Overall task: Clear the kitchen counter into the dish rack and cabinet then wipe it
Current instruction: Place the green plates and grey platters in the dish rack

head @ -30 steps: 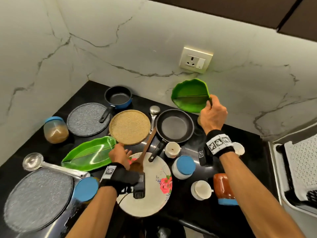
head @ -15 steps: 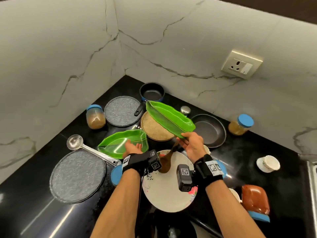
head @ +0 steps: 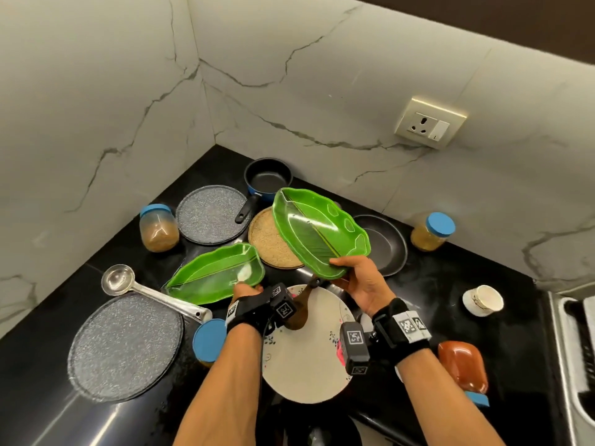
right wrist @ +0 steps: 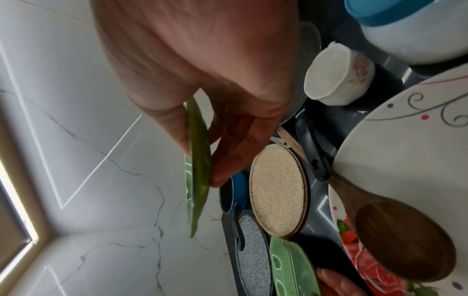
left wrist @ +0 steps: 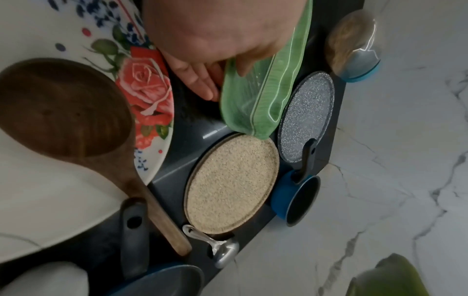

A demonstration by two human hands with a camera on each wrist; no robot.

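Two green leaf-shaped plates are in hand above the black counter (head: 450, 304). My right hand (head: 351, 272) pinches the end of one leaf plate (head: 318, 233) and holds it tilted in the air over the tan round mat (head: 270, 243). In the right wrist view this plate (right wrist: 198, 160) shows edge-on between the thumb and fingers of my right hand (right wrist: 200, 144). My left hand (head: 248, 289) grips the near end of the other leaf plate (head: 215, 275), low over the counter. In the left wrist view that hand (left wrist: 222, 66) has its thumb on top of the plate (left wrist: 255, 96) and fingers beneath.
A white floral plate (head: 306, 358) with a wooden spoon (head: 301, 307) lies below my hands. Around it are two grey speckled plates (head: 125, 346), a blue saucepan (head: 269, 180), a black pan (head: 383, 243), jars (head: 159, 226), a ladle (head: 119, 280) and a cup (head: 483, 299). The dish rack (head: 576, 349) is far right.
My right hand has carried its leaf plate from the back wall leftward, above the tan mat. My left hand has taken hold of the other leaf plate. The view has swung left.
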